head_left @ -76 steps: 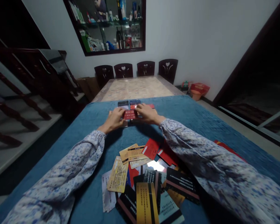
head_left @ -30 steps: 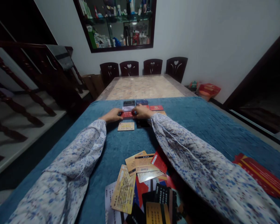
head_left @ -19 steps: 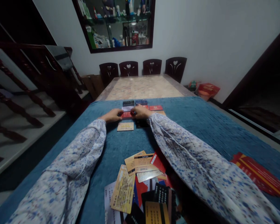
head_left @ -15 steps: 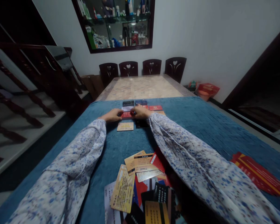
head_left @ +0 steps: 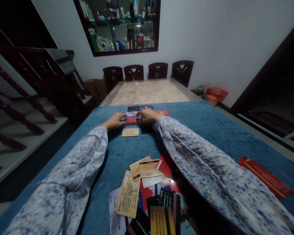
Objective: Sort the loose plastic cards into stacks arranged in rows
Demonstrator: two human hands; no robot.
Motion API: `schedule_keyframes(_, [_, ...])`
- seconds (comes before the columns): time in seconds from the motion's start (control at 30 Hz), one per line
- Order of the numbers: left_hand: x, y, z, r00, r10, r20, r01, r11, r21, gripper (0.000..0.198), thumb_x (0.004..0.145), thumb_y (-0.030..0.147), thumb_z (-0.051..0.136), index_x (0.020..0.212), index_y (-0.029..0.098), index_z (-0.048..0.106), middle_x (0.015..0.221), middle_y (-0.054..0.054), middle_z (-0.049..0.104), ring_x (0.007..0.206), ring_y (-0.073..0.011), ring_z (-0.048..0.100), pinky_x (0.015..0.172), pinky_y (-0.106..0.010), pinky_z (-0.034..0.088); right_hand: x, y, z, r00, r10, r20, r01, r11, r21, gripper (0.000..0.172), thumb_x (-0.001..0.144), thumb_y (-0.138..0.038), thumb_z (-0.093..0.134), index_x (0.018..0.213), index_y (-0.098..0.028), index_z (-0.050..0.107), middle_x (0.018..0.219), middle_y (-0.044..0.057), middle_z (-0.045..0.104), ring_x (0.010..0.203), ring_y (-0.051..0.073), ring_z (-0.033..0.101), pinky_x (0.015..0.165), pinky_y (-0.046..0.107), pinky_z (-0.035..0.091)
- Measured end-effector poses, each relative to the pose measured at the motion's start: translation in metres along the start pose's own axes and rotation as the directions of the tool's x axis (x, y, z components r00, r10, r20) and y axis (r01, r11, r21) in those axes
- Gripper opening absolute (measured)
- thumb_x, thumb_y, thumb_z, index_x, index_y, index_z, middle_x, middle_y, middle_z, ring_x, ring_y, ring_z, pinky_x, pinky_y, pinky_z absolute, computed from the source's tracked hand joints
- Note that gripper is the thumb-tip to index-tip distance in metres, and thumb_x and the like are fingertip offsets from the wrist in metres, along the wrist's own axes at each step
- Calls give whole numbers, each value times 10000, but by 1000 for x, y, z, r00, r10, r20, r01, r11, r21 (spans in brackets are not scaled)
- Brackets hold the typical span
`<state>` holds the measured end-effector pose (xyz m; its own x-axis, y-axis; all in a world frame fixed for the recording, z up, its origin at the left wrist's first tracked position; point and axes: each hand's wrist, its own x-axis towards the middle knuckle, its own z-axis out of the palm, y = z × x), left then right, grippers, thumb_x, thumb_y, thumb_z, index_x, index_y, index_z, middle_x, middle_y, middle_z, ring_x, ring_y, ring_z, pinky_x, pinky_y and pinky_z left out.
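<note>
My left hand (head_left: pixel 115 120) and my right hand (head_left: pixel 147 115) are on either side of a red card stack (head_left: pixel 132 120), fingertips at its ends, thumbs and fingers curled in. Behind it lie a pale card (head_left: pixel 132 114), a black stack (head_left: pixel 133 108) and a blue stack (head_left: pixel 147 106). Nearer me are a yellowish card (head_left: pixel 130 132) and a black card (head_left: pixel 147 130), the latter partly under my right wrist. A red card (head_left: pixel 162 112) shows beyond the right wrist. Close to me is a loose pile of mixed cards, with a gold card (head_left: pixel 127 194) on top.
A blue cloth (head_left: pixel 198 130) covers the near part of the table, whose far marble top (head_left: pixel 152 91) is bare. Red packets (head_left: pixel 266 178) lie at the right. Beyond stand several dark chairs (head_left: pixel 182 71), and a railing (head_left: pixel 17 119) is at the left.
My left hand has drawn slightly away from the red stack, its fingers looser. My right hand stays at the stack's right end. The whole view has shifted a little.
</note>
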<state>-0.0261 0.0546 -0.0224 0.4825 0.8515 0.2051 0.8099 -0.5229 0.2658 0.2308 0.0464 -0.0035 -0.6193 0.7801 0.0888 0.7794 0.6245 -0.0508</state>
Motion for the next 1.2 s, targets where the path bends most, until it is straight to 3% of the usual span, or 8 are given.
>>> schedule_keyframes(0.23, [-6, 18, -1, 991, 80, -103, -77, 997, 30, 233, 848, 304, 627, 975, 191, 787, 986, -78, 775, 918, -227, 674, 906, -342, 531, -15, 2, -7, 997, -8, -78, 7, 1000, -11, 385, 896, -225, 640, 1273, -229, 717, 1238, 100, 716, 1172, 289, 550, 866, 338, 415])
schedule_keyframes(0.4, [-10, 39, 7, 975, 139, -174, -137, 990, 26, 199, 846, 214, 599, 884, 158, 787, 902, -79, 767, 831, -199, 652, 824, -311, 521, -31, 5, -11, 986, -52, -157, 52, 999, 0, 236, 912, -163, 599, 1072, -187, 771, 1096, 92, 751, 1001, 225, 569, 814, 306, 361])
schedule_keyframes(0.57, [-12, 63, 17, 965, 146, -219, -156, 987, -27, 177, 853, 167, 613, 856, 149, 789, 849, -77, 755, 758, -177, 639, 756, -289, 510, -54, 11, -11, 973, -49, -228, 54, 998, 16, 216, 945, -185, 561, 978, -178, 774, 977, 89, 751, 933, 218, 525, 744, 311, 305])
schedule_keyframes(0.87, [-18, 120, 32, 959, 227, -169, -234, 972, -22, 215, 888, 167, 577, 900, 164, 792, 893, -88, 749, 838, -203, 661, 818, -323, 529, -111, 20, -18, 969, -39, -244, 44, 999, 13, 246, 991, -262, 532, 985, -191, 767, 1012, 100, 748, 973, 244, 494, 774, 330, 311])
schedule_keyframes(1.2, [-15, 171, 51, 921, 359, -150, -371, 927, -56, 231, 919, 135, 554, 928, 154, 785, 933, -104, 738, 927, -225, 659, 859, -344, 533, -175, 42, -15, 970, 40, -240, -38, 999, 9, 225, 986, -237, 542, 955, -207, 763, 977, 100, 756, 1031, 255, 521, 788, 342, 311])
